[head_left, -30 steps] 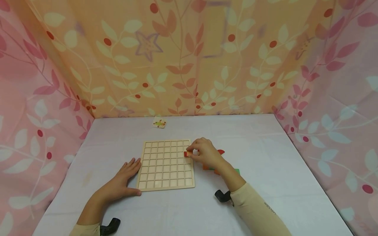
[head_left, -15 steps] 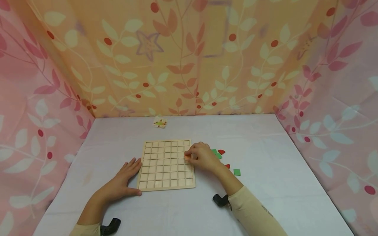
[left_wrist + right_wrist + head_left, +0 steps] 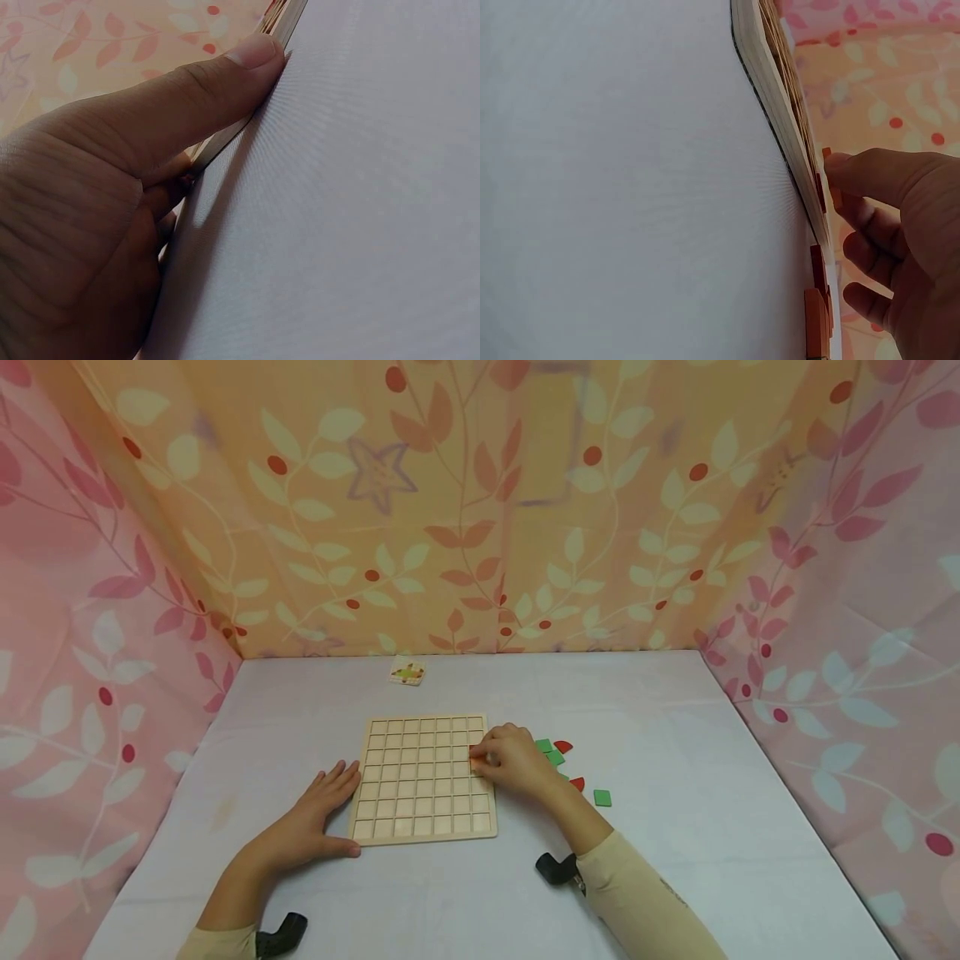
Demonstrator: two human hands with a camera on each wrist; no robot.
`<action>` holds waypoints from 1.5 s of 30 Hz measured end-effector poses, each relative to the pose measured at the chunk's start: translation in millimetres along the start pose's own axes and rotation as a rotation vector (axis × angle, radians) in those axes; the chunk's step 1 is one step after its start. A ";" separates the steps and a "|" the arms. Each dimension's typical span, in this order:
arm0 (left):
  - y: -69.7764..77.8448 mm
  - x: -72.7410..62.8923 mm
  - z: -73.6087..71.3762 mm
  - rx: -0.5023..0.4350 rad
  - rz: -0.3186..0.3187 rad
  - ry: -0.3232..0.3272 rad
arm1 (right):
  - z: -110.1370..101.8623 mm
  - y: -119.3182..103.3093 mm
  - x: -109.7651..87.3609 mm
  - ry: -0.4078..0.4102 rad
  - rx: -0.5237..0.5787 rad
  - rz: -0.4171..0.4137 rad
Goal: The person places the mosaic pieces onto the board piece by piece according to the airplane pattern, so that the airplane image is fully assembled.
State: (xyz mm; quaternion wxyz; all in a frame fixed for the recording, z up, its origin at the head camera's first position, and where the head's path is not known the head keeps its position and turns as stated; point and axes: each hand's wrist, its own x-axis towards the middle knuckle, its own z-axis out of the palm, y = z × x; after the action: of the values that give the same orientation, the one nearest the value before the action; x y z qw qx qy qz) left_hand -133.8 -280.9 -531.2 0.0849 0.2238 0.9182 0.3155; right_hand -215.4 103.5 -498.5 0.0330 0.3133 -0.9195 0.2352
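Observation:
A wooden grid board (image 3: 414,788) with square cells lies on the table. My left hand (image 3: 311,817) rests against its left side, fingers straight along the edge and thumb at the near corner; the thumb (image 3: 225,75) also shows touching the edge in the left wrist view. Over the board's right column, my right hand (image 3: 517,764) pinches a small orange tile (image 3: 836,196) between thumb and fingertips. Just beyond it a red piece (image 3: 472,748) sits at the board's right side, partly covered by the fingers.
Right of the board lie loose green tiles (image 3: 555,757) and red rounded pieces (image 3: 563,747), some hidden by my right hand. A separate green tile (image 3: 602,797) lies farther right. A patterned card (image 3: 407,672) is near the back edge. Floral cloth (image 3: 465,510) hangs behind.
My right hand has moved slightly nearer along the board's right column with the orange tile, uncovering green and red pieces behind it. My left hand stays put.

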 end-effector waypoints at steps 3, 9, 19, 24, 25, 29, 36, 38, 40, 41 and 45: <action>0.5 0.1 -0.2 0.002 -0.005 -0.003 | 1.5 0.7 0.7 -0.008 -0.013 -0.002; 2.4 0.4 -1.3 0.002 -0.004 -0.002 | 3.0 1.0 -0.2 -0.025 -0.032 0.015; 3.2 0.6 -2.7 0.002 0.004 -0.007 | 2.9 1.7 0.5 -0.064 -0.025 0.026; 3.6 0.2 -3.3 -0.001 0.004 -0.007 | 1.7 0.2 1.6 -0.085 -0.030 0.021; 3.7 0.0 -3.6 0.000 0.004 -0.007 | 1.1 -0.5 1.6 -0.089 -0.028 0.018; 4.1 -0.3 -4.7 0.004 0.006 -0.008 | 0.1 -2.2 1.7 -0.097 -0.029 0.010; 4.1 -0.4 -4.2 0.001 0.004 -0.012 | -0.4 -5.3 2.5 -0.106 -0.061 0.009; 3.5 -0.3 -3.5 0.002 0.000 -0.014 | -1.8 -6.9 2.6 -0.117 -0.067 0.012; 2.6 -0.3 -2.6 0.004 -0.001 -0.016 | -3.9 -8.4 2.9 -0.129 -0.079 0.011; 2.0 -0.2 -2.2 0.007 0.000 -0.016 | -5.1 -9.1 3.0 -0.135 -0.087 0.009; 0.6 -0.3 -1.5 0.011 0.005 -0.013 | -16.7 -11.4 3.1 -0.142 -0.079 -0.010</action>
State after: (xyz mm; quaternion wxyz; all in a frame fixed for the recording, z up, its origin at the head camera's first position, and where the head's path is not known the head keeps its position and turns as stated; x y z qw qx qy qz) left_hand -133.8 -281.5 -529.7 0.0889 0.2284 0.9190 0.3090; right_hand -212.6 101.4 -478.3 -0.0186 0.3325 -0.9264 0.1759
